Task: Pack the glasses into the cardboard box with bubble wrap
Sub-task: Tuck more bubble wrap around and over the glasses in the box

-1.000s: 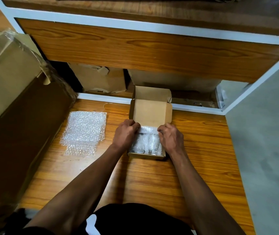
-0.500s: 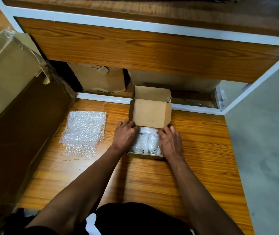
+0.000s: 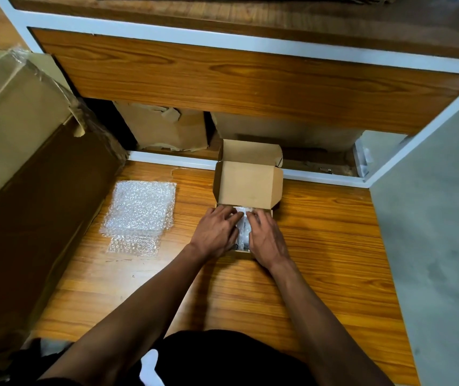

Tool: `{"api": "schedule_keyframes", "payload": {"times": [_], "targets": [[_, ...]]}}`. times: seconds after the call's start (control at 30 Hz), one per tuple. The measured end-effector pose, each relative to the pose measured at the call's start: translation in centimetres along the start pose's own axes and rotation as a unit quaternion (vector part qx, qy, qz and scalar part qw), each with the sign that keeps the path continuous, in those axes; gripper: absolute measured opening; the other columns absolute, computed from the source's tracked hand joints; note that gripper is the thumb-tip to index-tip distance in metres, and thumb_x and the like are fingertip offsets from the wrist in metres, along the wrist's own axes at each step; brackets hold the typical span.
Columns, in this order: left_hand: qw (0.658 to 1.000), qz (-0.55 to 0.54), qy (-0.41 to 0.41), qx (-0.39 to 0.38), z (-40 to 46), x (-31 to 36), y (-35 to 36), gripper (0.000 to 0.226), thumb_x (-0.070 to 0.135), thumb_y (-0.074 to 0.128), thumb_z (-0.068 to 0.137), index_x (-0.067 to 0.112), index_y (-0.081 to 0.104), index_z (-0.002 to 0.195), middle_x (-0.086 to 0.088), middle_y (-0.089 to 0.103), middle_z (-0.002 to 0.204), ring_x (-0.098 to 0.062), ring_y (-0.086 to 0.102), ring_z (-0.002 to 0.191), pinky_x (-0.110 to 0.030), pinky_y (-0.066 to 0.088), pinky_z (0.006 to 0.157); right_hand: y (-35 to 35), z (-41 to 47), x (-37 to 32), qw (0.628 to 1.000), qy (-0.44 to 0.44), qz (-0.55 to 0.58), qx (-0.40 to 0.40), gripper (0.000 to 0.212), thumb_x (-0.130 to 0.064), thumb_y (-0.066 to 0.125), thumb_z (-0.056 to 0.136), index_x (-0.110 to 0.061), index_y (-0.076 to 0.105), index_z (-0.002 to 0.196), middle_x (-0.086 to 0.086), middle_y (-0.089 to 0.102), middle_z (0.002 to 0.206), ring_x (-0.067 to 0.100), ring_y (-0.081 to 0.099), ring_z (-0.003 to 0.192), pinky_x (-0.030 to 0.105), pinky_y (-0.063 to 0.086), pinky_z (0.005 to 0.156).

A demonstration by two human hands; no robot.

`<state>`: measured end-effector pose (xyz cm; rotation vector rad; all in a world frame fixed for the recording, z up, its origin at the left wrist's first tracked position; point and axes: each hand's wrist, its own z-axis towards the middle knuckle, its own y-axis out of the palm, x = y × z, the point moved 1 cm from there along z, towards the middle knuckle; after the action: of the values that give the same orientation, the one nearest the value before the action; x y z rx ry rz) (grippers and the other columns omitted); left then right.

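Both of my hands lie palm down over the open cardboard box (image 3: 248,188), which sits on the wooden floor (image 3: 250,296). My left hand (image 3: 217,232) covers the left half of the box's opening, fingers spread flat and pointing toward the raised lid. My right hand (image 3: 264,238) covers the right half, fingers likewise flat and apart. Neither hand is clamped around anything; both press flat onto the bubble wrap (image 3: 241,227) that shows in the narrow gap between them inside the box. The glasses are hidden under that wrap and my palms, so I cannot tell how they stand in the box.

The box's lid stands up at its far side, its inner face toward me, with a smaller flap above it. To the left of the box, well apart from it, a loose stack of bubble wrap sheets (image 3: 139,210) lies flat on the floor, a smaller piece poking out at its near edge. Farther left of the box stands a large carton (image 3: 14,126) with torn tape. Behind the box, under a wooden shelf (image 3: 250,84) with a white frame, more cartons (image 3: 170,129) are stored.
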<state>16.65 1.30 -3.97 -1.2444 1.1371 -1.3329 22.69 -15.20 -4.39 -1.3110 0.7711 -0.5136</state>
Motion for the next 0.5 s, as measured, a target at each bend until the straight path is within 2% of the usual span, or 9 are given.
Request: {"api": "schedule_keyframes", "payload": {"times": [0.13,0.27,0.4,0.5], "targets": [[1.0,0.011,-0.01,-0.025,0.2,0.1,0.0,0.064,0.049,0.024,0.101,0.023,0.053,0.152,-0.005,0.06,0.141,-0.023,0.054,0.128,-0.045,0.039,0.109,-0.2,0.2,0.0,0.999,0.018,0.012,-0.039,0.065,-0.016,0.07,0.09,-0.006,0.049,0.151,0.015,0.051,0.143,0.03,0.052,0.127,0.041,0.05,0.109],[0.999,0.025,-0.025,-0.035,0.2,0.2,-0.1,0.062,0.051,0.024,0.101,0.027,0.053,0.151,0.0,0.061,0.145,-0.019,0.058,0.13,-0.051,0.029,0.117,-0.4,0.5,-0.3,0.998,0.024,0.001,-0.06,0.06,-0.03,0.055,0.099,-0.012,0.043,0.155,0.01,0.048,0.146,0.025,0.05,0.129,0.036,0.045,0.112],[0.998,0.022,-0.033,-0.058,0.1,0.2,-0.3,0.065,0.053,0.02,0.101,0.028,0.048,0.154,0.0,0.057,0.15,-0.018,0.055,0.136,-0.054,0.024,0.12,-0.7,0.6,-0.6,0.998,0.017,-0.019,-0.066,0.06,-0.036,0.051,0.1,-0.013,0.044,0.154,0.008,0.051,0.147,0.024,0.05,0.133,0.041,0.038,0.117],[0.996,0.029,-0.035,-0.071,0.1,0.3,-0.7,0.062,0.053,0.024,0.102,0.027,0.045,0.154,0.0,0.054,0.149,-0.019,0.053,0.135,-0.058,0.021,0.118,-1.2,0.6,-0.4,0.996,0.016,-0.05,-0.074,0.061,-0.041,0.051,0.098,-0.018,0.045,0.153,0.005,0.053,0.147,0.021,0.05,0.134,0.048,0.032,0.115]]}}
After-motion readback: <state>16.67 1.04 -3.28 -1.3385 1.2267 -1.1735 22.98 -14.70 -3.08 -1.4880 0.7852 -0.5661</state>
